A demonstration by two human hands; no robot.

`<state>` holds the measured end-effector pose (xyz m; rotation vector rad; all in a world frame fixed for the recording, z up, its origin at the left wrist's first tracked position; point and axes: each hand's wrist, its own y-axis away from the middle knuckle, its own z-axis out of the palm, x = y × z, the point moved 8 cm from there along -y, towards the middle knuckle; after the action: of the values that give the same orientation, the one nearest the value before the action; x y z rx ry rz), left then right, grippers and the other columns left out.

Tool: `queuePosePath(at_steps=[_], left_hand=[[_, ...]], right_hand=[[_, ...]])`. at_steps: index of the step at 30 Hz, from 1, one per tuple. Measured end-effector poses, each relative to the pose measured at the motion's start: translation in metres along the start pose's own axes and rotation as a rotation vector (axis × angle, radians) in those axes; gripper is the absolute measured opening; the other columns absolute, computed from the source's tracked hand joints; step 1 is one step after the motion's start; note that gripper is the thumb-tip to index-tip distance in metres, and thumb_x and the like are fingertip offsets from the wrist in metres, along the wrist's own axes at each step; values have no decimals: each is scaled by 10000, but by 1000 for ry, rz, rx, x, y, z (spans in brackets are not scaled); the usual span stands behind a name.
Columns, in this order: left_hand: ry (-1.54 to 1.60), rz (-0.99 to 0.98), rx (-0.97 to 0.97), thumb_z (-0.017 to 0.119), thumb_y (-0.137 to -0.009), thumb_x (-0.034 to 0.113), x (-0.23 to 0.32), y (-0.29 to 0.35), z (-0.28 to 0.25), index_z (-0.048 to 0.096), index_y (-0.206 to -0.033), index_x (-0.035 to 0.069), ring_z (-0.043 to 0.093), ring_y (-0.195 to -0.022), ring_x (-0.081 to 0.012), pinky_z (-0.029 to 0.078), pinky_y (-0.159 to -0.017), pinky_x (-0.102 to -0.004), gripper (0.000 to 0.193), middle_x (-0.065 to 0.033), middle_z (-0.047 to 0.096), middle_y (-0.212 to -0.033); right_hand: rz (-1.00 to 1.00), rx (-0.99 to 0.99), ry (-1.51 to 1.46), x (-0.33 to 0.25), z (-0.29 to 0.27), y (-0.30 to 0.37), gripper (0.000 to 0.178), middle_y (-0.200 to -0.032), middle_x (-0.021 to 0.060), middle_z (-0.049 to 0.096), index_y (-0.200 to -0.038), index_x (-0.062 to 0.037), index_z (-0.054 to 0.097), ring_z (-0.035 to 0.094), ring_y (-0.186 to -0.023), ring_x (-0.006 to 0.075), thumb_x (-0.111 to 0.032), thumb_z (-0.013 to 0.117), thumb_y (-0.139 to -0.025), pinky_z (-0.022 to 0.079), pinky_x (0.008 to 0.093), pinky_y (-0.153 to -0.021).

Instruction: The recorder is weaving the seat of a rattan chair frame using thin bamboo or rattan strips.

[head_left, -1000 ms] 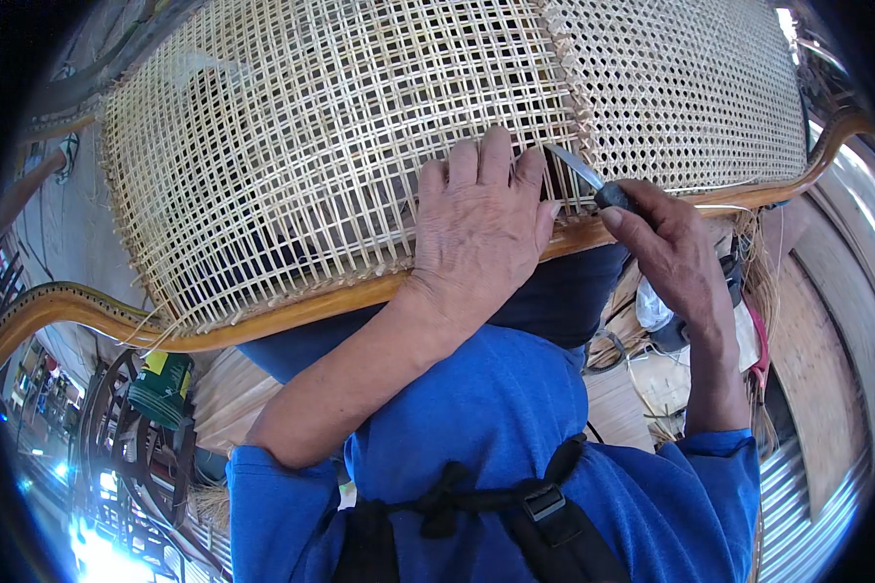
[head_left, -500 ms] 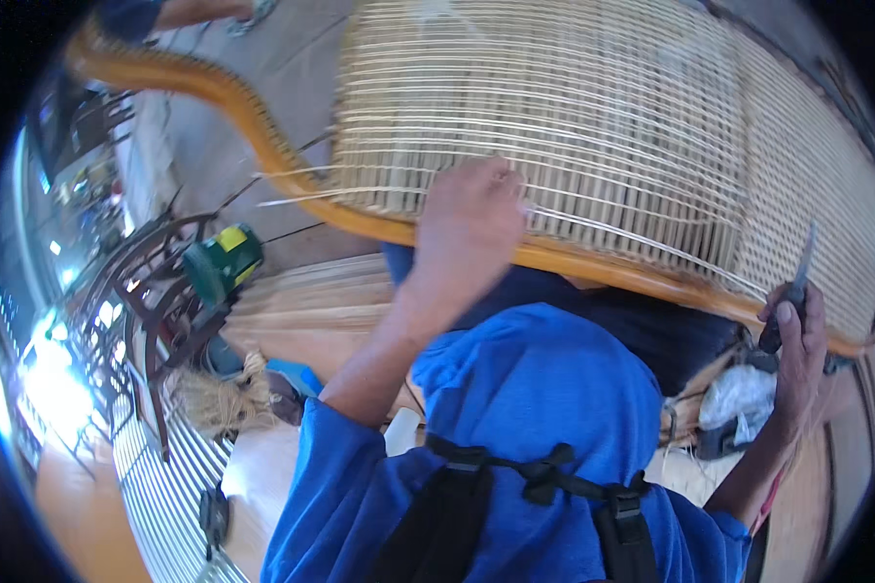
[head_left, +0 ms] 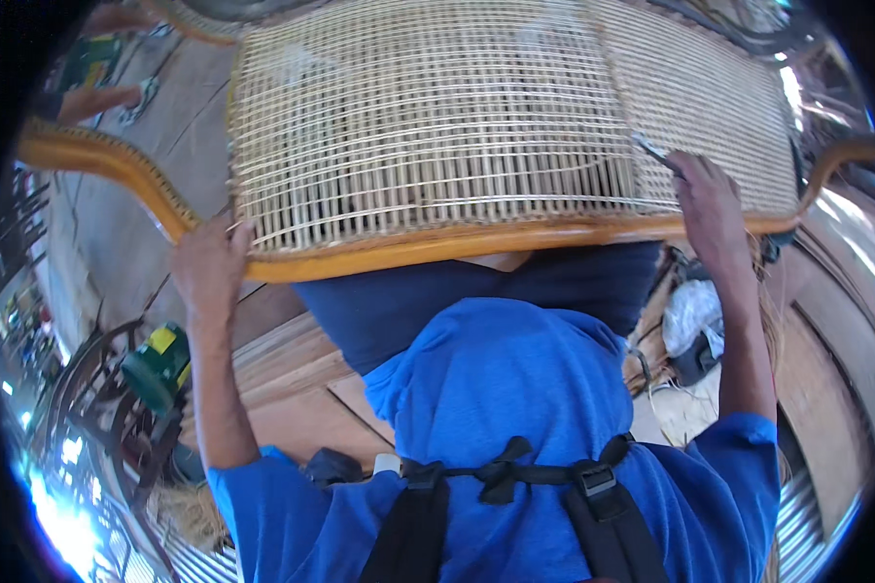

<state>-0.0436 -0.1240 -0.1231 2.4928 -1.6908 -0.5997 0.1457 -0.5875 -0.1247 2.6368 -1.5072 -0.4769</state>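
A woven cane panel [head_left: 428, 117] stretches before me, set in a curved, orange-varnished wooden frame [head_left: 437, 250]. Near the front rail the weave is looser, with upright strands showing between the crosswise ones. My left hand [head_left: 209, 267] is closed over the rail at the panel's front left corner, thumb on the inner side; its other fingers are mostly hidden. In my right hand [head_left: 712, 199] is a narrow-bladed tool [head_left: 657, 153] with a dark handle. Its tip points up and left over the weave, near the seam between the panel's looser and denser parts.
Dark blue cloth [head_left: 467, 306] lies under the front rail. A green container with a yellow patch [head_left: 156, 367] stands at left beside dark curved furniture parts [head_left: 78, 408]. A clear plastic bag [head_left: 692, 316] lies at right. Another person's leg [head_left: 102, 100] shows at the upper left.
My left hand has gone from the strands in the middle to the rail's left corner. My right hand has moved up onto the weave, its tool now tilting left. The view has shifted.
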Motion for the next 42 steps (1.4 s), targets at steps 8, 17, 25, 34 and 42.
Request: queuePosePath(at_steps=[8, 17, 25, 34, 42], left_hand=[[130, 82, 349, 629, -833, 330, -14, 7, 8, 535, -664, 96, 530, -658, -235, 365, -690, -379, 303, -52, 515, -630], [241, 88, 493, 631, -848, 261, -13, 5, 11, 493, -633, 97, 514, -631, -213, 362, -699, -367, 303, -36, 475, -605], [215, 88, 529, 652, -831, 252, -12, 11, 6, 499, -629, 102, 506, -613, -207, 359, -677, -360, 295, -33, 465, -594], [231, 75, 494, 625, -852, 252, -12, 8, 11, 490, -631, 88, 522, -621, -225, 357, -688, -371, 306, -47, 495, -610], [194, 40, 315, 636, -843, 233, -15, 6, 13, 560, -713, 59, 549, -696, -241, 390, -720, -376, 231, -67, 568, -706]], right_hand=[[-33, -101, 379, -45, 23, -16, 233, -822, 67, 608, -842, -123, 683, 547, -897, 239, -327, 572, -850, 333, 402, -865], [-303, -56, 422, -59, 33, -32, 119, -790, 59, 585, -756, -129, 668, 539, -858, 230, -231, 620, -794, 340, 389, -851], [-149, -72, 441, -70, 18, -26, 109, -809, 52, 589, -809, -144, 701, 543, -875, 227, -208, 615, -789, 348, 391, -841], [-198, -66, 427, -88, 33, -26, 109, -802, 50, 596, -770, -161, 700, 542, -874, 221, -197, 598, -780, 332, 379, -827], [-336, -8, 323, -87, 28, -37, 119, -841, 71, 618, -834, -146, 680, 558, -908, 232, -193, 574, -809, 358, 389, -829]])
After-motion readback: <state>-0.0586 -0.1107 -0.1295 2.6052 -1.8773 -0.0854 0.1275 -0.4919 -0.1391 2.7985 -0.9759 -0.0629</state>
